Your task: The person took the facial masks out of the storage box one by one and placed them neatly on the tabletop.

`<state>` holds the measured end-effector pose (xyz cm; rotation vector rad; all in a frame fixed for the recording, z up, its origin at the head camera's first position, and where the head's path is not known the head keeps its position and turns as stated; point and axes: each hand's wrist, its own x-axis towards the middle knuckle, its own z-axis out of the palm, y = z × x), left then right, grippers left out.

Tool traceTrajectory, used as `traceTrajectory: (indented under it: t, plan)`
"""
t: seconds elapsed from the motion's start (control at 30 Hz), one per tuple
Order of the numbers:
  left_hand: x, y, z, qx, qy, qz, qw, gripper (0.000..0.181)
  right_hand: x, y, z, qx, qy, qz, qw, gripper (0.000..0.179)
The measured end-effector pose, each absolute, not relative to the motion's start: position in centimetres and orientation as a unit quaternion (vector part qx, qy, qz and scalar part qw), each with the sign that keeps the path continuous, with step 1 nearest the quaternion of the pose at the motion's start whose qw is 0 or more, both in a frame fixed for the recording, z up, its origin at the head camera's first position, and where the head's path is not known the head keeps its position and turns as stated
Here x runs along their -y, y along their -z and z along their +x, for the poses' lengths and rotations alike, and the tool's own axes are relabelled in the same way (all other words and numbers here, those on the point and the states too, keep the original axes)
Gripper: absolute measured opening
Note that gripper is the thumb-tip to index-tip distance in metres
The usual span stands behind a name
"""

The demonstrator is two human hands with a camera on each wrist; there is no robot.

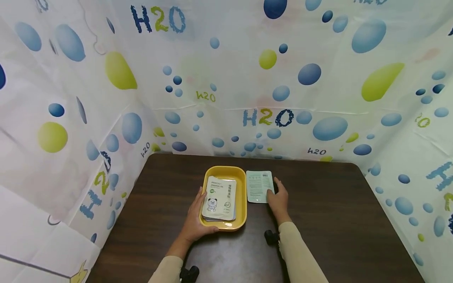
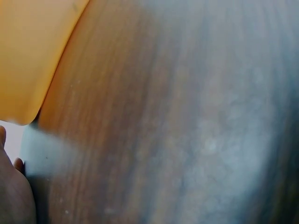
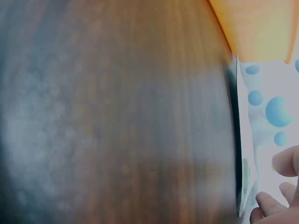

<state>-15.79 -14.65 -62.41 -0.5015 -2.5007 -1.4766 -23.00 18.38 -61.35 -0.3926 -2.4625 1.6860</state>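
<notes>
A yellow tray (image 1: 241, 196) stands on the table with a small stack of flat white sachets (image 1: 220, 198) in it; the top one bears a cartoon bear. My left hand (image 1: 194, 220) holds the tray at its near left corner, fingers along the left rim and thumb along the near edge. Right of the tray lies a pale green sachet (image 1: 259, 184), printed side up. My right hand (image 1: 279, 200) is at that sachet's right edge, its thumb over the near right part. In the right wrist view, the thumb and fingers (image 3: 271, 205) are spread apart beside the thin sachet.
The dark wooden table (image 1: 329, 212) extends around the tray on all sides. Behind it and at both sides hangs a white curtain (image 1: 230, 59) with blue and green drops. Small black devices (image 1: 271, 237) sit at both wrists.
</notes>
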Motion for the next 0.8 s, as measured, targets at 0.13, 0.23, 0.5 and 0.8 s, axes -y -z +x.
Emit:
traceTrajectory:
  t: [0.13, 0.23, 0.5, 0.8]
  plan:
    - [14.6, 62.4, -15.9, 0.843, 0.501, -0.171, 0.094, 0.134, -18.6, 61.2, -23.0, 0.792, -0.591, -0.133, 0.072, 0.065]
    - [14.7, 62.5, -16.0, 0.841, 0.505, -0.171, 0.093, 0.134, -18.6, 60.8, -23.1, 0.782, -0.604, -0.135, 0.081, 0.065]
    - [14.7, 62.6, -16.0, 0.841, 0.506, -0.165, 0.098, 0.132, -18.3, 58.0, -23.0, 0.757, -0.628, -0.137, 0.116, 0.064]
    - [14.7, 62.5, -16.0, 0.839, 0.511, -0.164, 0.093, 0.130, -17.4, 56.0, -22.9, 0.725, -0.662, -0.119, 0.146, 0.061]
